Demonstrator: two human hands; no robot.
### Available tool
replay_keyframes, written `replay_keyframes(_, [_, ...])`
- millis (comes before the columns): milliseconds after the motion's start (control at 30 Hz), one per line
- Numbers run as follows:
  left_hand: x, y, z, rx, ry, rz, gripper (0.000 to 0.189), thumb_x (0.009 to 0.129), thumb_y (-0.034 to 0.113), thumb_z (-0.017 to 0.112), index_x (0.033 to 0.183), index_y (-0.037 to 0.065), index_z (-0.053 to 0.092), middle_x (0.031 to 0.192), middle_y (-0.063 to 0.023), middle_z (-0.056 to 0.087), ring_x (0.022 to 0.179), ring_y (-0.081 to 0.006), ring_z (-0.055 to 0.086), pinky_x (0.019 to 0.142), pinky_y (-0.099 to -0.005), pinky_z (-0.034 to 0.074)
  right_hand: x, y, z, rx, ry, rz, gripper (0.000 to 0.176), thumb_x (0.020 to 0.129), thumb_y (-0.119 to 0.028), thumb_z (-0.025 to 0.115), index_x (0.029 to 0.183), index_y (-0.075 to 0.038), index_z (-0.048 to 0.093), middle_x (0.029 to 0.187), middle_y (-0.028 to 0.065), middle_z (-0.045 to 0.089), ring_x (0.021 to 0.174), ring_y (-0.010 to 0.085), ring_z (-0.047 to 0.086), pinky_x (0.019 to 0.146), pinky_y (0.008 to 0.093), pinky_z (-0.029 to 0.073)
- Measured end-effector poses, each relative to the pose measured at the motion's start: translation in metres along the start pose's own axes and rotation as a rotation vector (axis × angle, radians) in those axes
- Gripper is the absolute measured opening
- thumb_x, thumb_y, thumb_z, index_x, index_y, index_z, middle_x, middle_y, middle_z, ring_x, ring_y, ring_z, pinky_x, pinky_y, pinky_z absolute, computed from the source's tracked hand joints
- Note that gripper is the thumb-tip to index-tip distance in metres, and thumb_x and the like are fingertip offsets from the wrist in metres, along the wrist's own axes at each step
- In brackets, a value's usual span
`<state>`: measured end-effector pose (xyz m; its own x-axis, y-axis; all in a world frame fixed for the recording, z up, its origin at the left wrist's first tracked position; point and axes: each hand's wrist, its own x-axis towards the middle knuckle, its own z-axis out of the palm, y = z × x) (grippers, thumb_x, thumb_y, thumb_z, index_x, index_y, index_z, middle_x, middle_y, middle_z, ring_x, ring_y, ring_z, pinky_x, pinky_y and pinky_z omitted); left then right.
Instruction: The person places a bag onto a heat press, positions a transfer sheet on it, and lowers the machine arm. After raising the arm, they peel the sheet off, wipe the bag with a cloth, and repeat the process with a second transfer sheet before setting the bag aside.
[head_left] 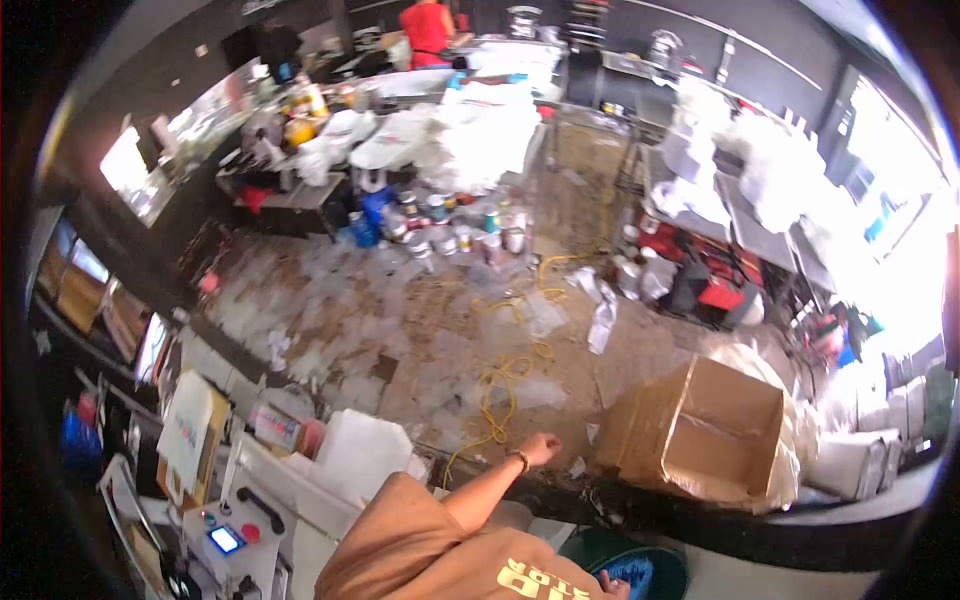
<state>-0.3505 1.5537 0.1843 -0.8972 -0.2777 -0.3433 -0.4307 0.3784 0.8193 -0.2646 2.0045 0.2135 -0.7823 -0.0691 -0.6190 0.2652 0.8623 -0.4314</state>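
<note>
My left hand [541, 449], with a bracelet at the wrist, hangs out in front of my brown shirt [450, 545]. Its fingers are loosely curled, and nothing shows in them. The nearest thing to it is the large open cardboard box [625, 430] on the right, which it does not touch. Low at the bottom edge, my right hand [617, 586] shows only in part, its fingers bent but apart and no object visible in them. Behind that hand is a dark green round tub [675, 572] with something blue inside.
A machine with a lit screen [226, 540] stands at lower left. A yellow cord [497, 400] snakes over the stained floor. Several paint cans [440, 235] crowd beneath a table piled with white sheets [490, 130]. A person in red [428, 30] stands at the back.
</note>
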Motion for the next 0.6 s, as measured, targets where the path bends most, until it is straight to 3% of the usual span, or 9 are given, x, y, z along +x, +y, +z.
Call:
replay_keyframes(100, [-0.038,-0.06,0.01,0.024,-0.023,-0.04,0.025,0.087,0.033,0.067,0.095,0.012,0.076,0.091,-0.0144,0.075,0.085,-0.0316,0.072,0.077,-0.0457,0.055,0.031,-0.028,-0.011,0.006,-0.03,-0.047,0.062,0.088,-0.061,0.067,0.073,-0.001,0.071,0.063,0.0176,0.065,0.057,0.0325,0.062,0.058,0.0454,0.047])
replay_keyframes(167, [-0.08,-0.138,0.03,0.325,-0.066,-0.167,0.02,0.081,0.029,0.073,0.085,0.009,0.076,0.087,-0.0128,0.075,0.08,-0.0293,0.072,0.073,-0.0444,0.055,0.046,-0.029,-0.013,0.019,-0.028,-0.073,0.062,0.088,-0.061,0.067,0.073,-0.001,0.071,0.063,0.0174,0.065,0.058,0.0324,0.062,0.059,0.0455,0.047])
replay_keyframes(200, [-0.1,-0.217,0.038,0.55,-0.315,-0.093,0.047,0.096,0.046,0.057,0.117,0.007,0.072,0.104,-0.0202,0.073,0.089,-0.0438,0.066,0.08,-0.0531,0.051,0.049,-0.037,-0.019,0.024,-0.028,-0.08,0.062,0.088,-0.061,0.067,0.073,-0.001,0.071,0.063,0.0173,0.065,0.058,0.0324,0.062,0.059,0.0456,0.047])
replay_keyframes(233, [-0.128,-0.234,0.036,0.545,-0.299,-0.097,0.047,0.096,0.046,0.057,0.117,0.007,0.072,0.104,-0.0202,0.073,0.089,-0.0438,0.066,0.08,-0.0531,0.051,0.051,-0.043,-0.023,0.029,-0.028,-0.084,0.062,0.088,-0.061,0.067,0.073,-0.001,0.071,0.063,0.0172,0.065,0.058,0.0323,0.062,0.059,0.0456,0.047])
replay_keyframes(333, [-0.192,-0.261,0.026,0.281,-0.264,-0.819,0.03,0.092,0.037,0.064,0.096,0.008,0.073,0.076,-0.0165,0.064,0.056,-0.0305,0.056,0.051,-0.0442,0.044,0.057,-0.046,-0.024,0.032,-0.026,-0.093,0.062,0.088,-0.061,0.067,0.074,-0.001,0.071,0.064,0.017,0.065,0.058,0.0322,0.062,0.059,0.0458,0.047])
replay_keyframes(467, [-0.201,-0.252,-0.01,0.345,-0.298,-0.864,0.025,0.082,0.025,0.066,0.088,0.002,0.072,0.079,-0.0184,0.065,0.067,-0.0284,0.061,0.059,-0.0431,0.047,0.053,-0.04,-0.018,0.032,-0.034,-0.088,0.061,0.088,-0.06,0.067,0.074,-0.001,0.071,0.064,0.0166,0.065,0.058,0.0321,0.062,0.06,0.0459,0.047])
replay_keyframes(567, [-0.18,-0.225,-0.005,0.361,-0.41,-0.731,0.022,0.074,0.016,0.066,0.081,-0.003,0.071,0.081,-0.0198,0.067,0.075,-0.0267,0.065,0.065,-0.0422,0.049,0.047,-0.027,-0.014,0.045,-0.02,-0.07,0.061,0.088,-0.06,0.067,0.075,-0.001,0.071,0.065,0.0163,0.066,0.058,0.0319,0.062,0.06,0.0461,0.048])
replay_keyframes(600, [-0.164,-0.227,0.001,0.436,-0.477,-0.674,0.024,0.074,0.017,0.067,0.086,-0.003,0.073,0.087,-0.0216,0.069,0.08,-0.0279,0.067,0.069,-0.0425,0.05,0.043,-0.021,-0.014,0.053,-0.011,-0.063,0.061,0.088,-0.06,0.067,0.075,-0.001,0.071,0.065,0.0162,0.066,0.058,0.0319,0.062,0.06,0.0461,0.048])
